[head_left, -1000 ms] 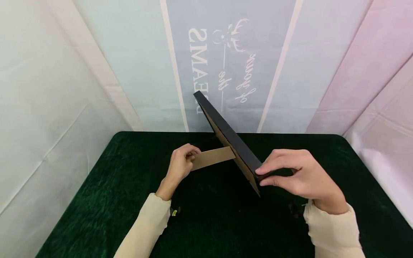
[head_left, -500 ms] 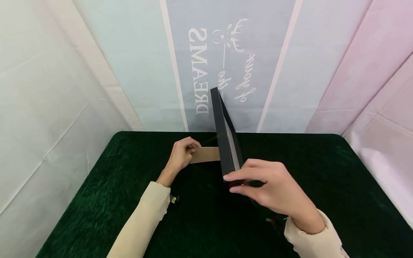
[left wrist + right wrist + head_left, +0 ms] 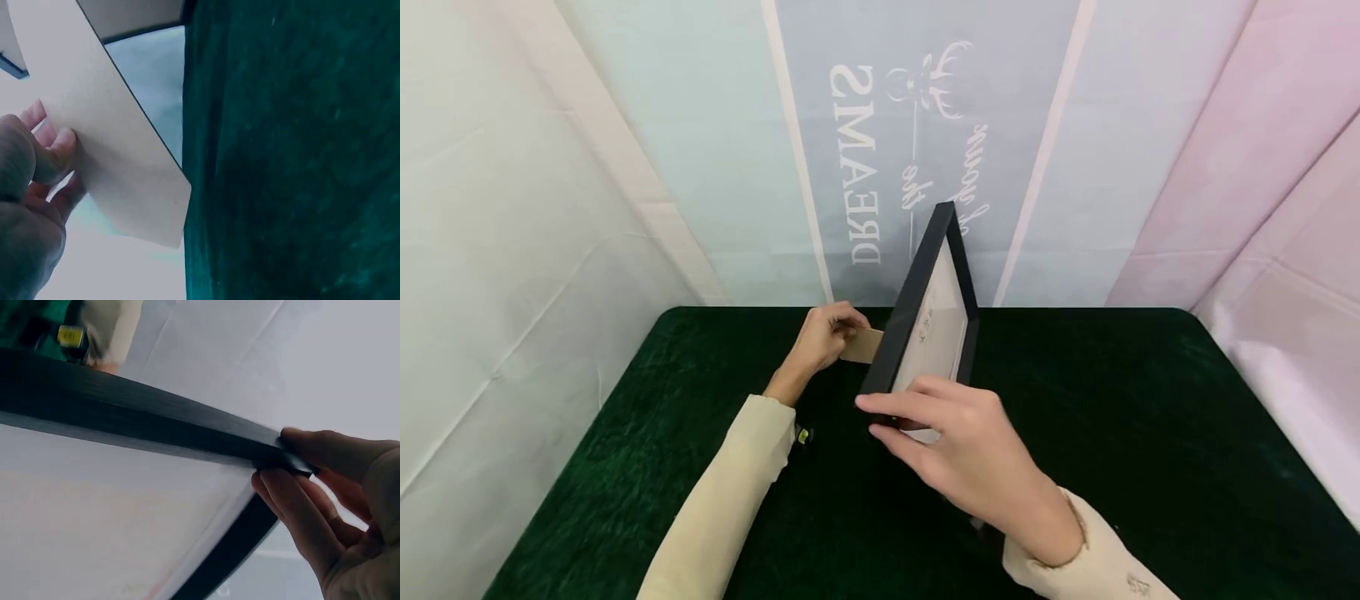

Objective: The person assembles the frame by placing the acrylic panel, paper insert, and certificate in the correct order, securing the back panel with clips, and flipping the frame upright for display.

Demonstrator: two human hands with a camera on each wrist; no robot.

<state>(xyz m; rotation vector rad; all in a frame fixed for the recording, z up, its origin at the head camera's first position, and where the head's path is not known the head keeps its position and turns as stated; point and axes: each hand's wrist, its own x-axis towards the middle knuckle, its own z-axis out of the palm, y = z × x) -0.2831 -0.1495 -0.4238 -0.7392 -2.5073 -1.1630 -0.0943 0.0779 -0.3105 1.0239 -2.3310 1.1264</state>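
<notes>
A black picture frame (image 3: 917,283) with a pale front panel stands tilted above the table in the head view, its front turned to the right. From its back sticks out a tan cardboard stand leg (image 3: 119,131). My left hand (image 3: 823,342) pinches the edge of that leg, left of the frame. My right hand (image 3: 962,442) pinches the frame's near corner between thumb and fingers. In the right wrist view, the right hand (image 3: 337,500) holds the corner where two black edges meet. Small marks on the panel are too faint to read.
A dark green velvet cloth (image 3: 700,467) covers the table. Behind it hangs a printed fabric backdrop (image 3: 752,167) with mirrored lettering. White and pink fabric walls close in the left and right sides.
My right hand has swung the frame's near end leftward, so its front panel now shows instead of its cardboard back. My left hand keeps hold of the stand leg and has moved slightly away.
</notes>
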